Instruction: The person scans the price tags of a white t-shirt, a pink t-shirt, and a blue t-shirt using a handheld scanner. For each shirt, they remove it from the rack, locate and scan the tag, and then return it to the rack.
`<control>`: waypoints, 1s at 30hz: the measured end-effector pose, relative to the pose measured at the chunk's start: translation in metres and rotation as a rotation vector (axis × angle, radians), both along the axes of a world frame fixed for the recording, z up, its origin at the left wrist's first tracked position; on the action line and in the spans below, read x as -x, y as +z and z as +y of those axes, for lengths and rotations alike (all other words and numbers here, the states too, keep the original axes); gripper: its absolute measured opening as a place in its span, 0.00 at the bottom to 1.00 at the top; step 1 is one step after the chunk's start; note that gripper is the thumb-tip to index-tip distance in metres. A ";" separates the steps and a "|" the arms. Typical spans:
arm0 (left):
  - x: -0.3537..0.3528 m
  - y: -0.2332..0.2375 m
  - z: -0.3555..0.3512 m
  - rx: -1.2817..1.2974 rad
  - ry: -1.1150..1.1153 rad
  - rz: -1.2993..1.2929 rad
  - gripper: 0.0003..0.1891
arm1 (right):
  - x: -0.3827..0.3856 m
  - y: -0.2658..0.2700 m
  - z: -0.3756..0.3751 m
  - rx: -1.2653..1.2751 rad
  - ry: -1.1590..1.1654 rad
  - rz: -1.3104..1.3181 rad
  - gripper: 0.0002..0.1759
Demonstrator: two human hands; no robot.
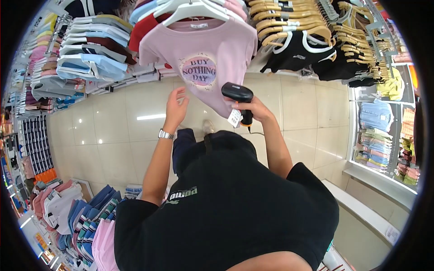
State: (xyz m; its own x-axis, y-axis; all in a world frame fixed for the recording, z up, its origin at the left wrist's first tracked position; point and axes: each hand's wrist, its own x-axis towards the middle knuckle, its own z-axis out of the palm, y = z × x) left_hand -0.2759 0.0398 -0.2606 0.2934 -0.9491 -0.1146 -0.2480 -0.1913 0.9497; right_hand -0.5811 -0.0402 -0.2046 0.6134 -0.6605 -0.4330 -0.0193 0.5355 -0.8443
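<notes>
My right hand (258, 109) is wrapped round the handle of a black barcode scanner (238, 92) with an orange trim. Beside its handle, at the fingers, is a white price tag (234, 118). A pink T-shirt (205, 49) printed "BUY NOTHING DAY" hangs on a white hanger (195, 11) in front of me. Its lower edge is drawn towards my right hand; whether the fingers also pinch the cloth is hard to see. My left hand (177, 107), below a metal wristwatch (167, 134), is raised left of the shirt, fingers apart and holding nothing.
Black tops (300, 52) hang on wooden hangers at right, and light shirts (92, 58) at left. Folded clothes (375, 122) fill shelves at far right. More garments (92, 217) hang behind me at lower left. A thin cable (257, 133) trails from the scanner above the tiled floor (113, 135).
</notes>
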 end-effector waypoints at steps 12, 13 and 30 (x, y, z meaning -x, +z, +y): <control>0.020 0.131 -0.184 0.235 -0.138 0.172 0.28 | -0.010 0.003 0.011 0.103 -0.013 0.052 0.26; 0.022 0.134 -0.189 0.207 -0.131 0.203 0.29 | -0.010 0.002 0.014 0.118 -0.020 0.055 0.25; 0.039 0.154 -0.214 0.133 -0.069 0.668 0.21 | -0.017 -0.016 0.030 0.053 0.049 0.029 0.25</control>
